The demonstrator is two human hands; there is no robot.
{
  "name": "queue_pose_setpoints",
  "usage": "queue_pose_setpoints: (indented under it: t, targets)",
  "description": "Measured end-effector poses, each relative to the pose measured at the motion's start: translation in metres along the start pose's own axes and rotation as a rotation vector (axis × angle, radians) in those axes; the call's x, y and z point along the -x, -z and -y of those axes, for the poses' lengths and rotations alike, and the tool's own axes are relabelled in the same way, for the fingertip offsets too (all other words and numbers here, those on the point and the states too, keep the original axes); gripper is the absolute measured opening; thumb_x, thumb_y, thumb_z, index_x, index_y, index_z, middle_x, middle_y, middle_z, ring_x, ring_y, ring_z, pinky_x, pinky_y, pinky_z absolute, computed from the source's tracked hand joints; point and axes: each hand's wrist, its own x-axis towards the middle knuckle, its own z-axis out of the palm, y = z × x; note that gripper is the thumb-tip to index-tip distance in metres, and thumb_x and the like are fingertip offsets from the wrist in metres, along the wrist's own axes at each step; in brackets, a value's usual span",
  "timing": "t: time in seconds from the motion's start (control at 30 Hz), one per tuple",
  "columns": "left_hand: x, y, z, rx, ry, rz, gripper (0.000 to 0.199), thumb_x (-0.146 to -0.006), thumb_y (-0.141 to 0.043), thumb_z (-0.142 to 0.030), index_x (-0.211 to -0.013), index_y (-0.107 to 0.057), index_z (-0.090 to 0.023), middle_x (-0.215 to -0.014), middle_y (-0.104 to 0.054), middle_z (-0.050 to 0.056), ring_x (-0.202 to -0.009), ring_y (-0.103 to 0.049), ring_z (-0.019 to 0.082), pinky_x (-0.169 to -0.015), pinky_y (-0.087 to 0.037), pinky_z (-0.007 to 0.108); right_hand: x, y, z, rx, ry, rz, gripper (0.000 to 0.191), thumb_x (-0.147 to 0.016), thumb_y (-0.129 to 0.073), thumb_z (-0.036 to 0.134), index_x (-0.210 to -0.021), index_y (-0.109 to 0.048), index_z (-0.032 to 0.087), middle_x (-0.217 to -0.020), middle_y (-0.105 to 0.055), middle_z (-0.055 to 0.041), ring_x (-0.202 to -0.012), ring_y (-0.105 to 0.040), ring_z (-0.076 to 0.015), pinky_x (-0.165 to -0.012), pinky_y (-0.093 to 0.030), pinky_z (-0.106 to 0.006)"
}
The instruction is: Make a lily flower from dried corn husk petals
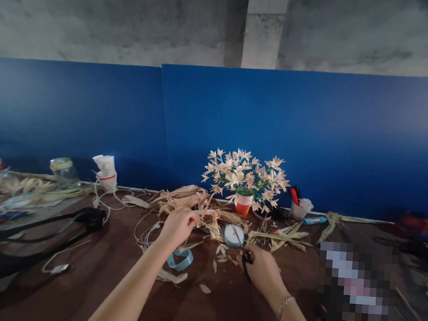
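My right hand [265,271] grips a pair of scissors by the black handles [245,264], the blades pointing up and away over a light blue ribbon roll [234,236] with a white centre. Beside a heap of dry corn husks [182,200], my left hand [179,225] is closed in a pinch; whatever it may hold is hidden or too small to name. Small husk pieces [205,289] lie scattered between my hands. A loop of light blue ribbon [180,260] sits below my left hand. Behind, pale husk-like flowers [240,174] stand in a red and white cup [243,204].
Another cup [297,209] with a red-handled tool, a turquoise tube [315,220] and husk strips [282,238] lie right of the flowers. White cables [146,234], a black stand [88,218] and a glass jar [65,172] are leftward. A blue partition [275,116] closes the back.
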Motion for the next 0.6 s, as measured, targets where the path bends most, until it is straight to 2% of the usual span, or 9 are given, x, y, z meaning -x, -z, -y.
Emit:
queue_pose_setpoints:
  t: [0.07, 0.13, 0.2, 0.27, 0.37, 0.43, 0.53, 0.6]
  targets:
    - [-0.004, -0.001, -0.003, -0.017, 0.006, -0.033, 0.011, -0.072, -0.05, -0.017, -0.069, -0.061, -0.02, -0.078, -0.064, 0.003, -0.079, -0.055, 0.018, -0.073, -0.038, 0.028, 0.0, 0.0, -0.001, -0.007, 0.004, -0.005, 0.008, -0.071, -0.055, 0.028, -0.074, -0.06, 0.022, -0.068, -0.065, -0.0027, -0.061, -0.055, -0.0142, -0.05, -0.025, -0.021]
    - [-0.008, 0.001, -0.003, -0.03, 0.068, -0.053, 0.011, -0.072, -0.05, -0.018, -0.07, -0.061, -0.019, -0.077, -0.065, 0.003, -0.08, -0.055, 0.019, -0.073, -0.038, 0.028, 0.0, 0.0, 0.0, -0.004, -0.002, -0.014, 0.009, -0.071, -0.055, 0.029, -0.073, -0.06, 0.023, -0.067, -0.065, -0.0024, -0.061, -0.055, -0.0145, -0.05, -0.024, -0.021]
    - [-0.01, 0.006, 0.0, 0.002, 0.112, -0.023, 0.013, -0.073, -0.049, -0.019, -0.07, -0.061, -0.019, -0.077, -0.065, 0.004, -0.078, -0.056, 0.019, -0.072, -0.038, 0.028, 0.0, 0.001, 0.0, -0.001, -0.008, -0.017, 0.009, -0.071, -0.055, 0.03, -0.073, -0.06, 0.023, -0.065, -0.064, -0.0021, -0.058, -0.054, -0.0138, -0.049, -0.024, -0.021]
    - [-0.007, 0.012, 0.005, 0.088, 0.109, 0.107, 0.015, -0.072, -0.048, -0.021, -0.071, -0.063, -0.019, -0.076, -0.066, 0.003, -0.072, -0.057, 0.016, -0.066, -0.039, 0.025, 0.001, 0.002, 0.002, -0.009, -0.004, -0.01, 0.009, -0.071, -0.056, 0.03, -0.072, -0.059, 0.023, -0.064, -0.064, -0.0015, -0.055, -0.053, -0.0127, -0.049, -0.024, -0.021]
    - [0.005, 0.023, 0.011, 0.194, 0.089, 0.416, 0.015, -0.067, -0.05, -0.023, -0.069, -0.064, -0.019, -0.069, -0.066, 0.0, -0.063, -0.058, 0.014, -0.056, -0.038, 0.021, 0.001, 0.002, 0.003, -0.017, 0.01, -0.001, 0.008, -0.071, -0.056, 0.03, -0.072, -0.059, 0.022, -0.062, -0.063, -0.0009, -0.053, -0.051, -0.012, -0.049, -0.023, -0.021]
    - [0.017, 0.028, 0.012, 0.205, 0.047, 0.576, 0.013, -0.062, -0.053, -0.022, -0.067, -0.065, -0.02, -0.067, -0.066, -0.001, -0.062, -0.058, 0.013, -0.052, -0.036, 0.019, 0.002, 0.002, 0.003, -0.012, 0.03, -0.004, 0.008, -0.071, -0.055, 0.028, -0.07, -0.058, 0.022, -0.062, -0.062, -0.0009, -0.054, -0.051, -0.0121, -0.049, -0.023, -0.021]
    - [0.039, 0.03, 0.007, 0.143, 0.0, 0.676, 0.011, -0.056, -0.059, -0.024, -0.065, -0.066, -0.023, -0.065, -0.065, -0.003, -0.06, -0.057, 0.013, -0.05, -0.035, 0.019, 0.001, 0.0, 0.002, 0.002, 0.06, -0.004, 0.008, -0.072, -0.054, 0.028, -0.067, -0.056, 0.022, -0.061, -0.062, -0.0004, -0.055, -0.051, -0.0126, -0.049, -0.022, -0.021]
    - [0.051, 0.026, 0.0, 0.088, -0.029, 0.641, 0.013, -0.055, -0.061, -0.032, -0.065, -0.065, -0.024, -0.064, -0.064, -0.003, -0.059, -0.056, 0.014, -0.049, -0.034, 0.02, 0.001, 0.0, 0.002, 0.006, 0.063, -0.003, 0.009, -0.071, -0.055, 0.029, -0.066, -0.055, 0.022, -0.061, -0.061, 0.0, -0.055, -0.051, -0.0126, -0.049, -0.022, -0.021]
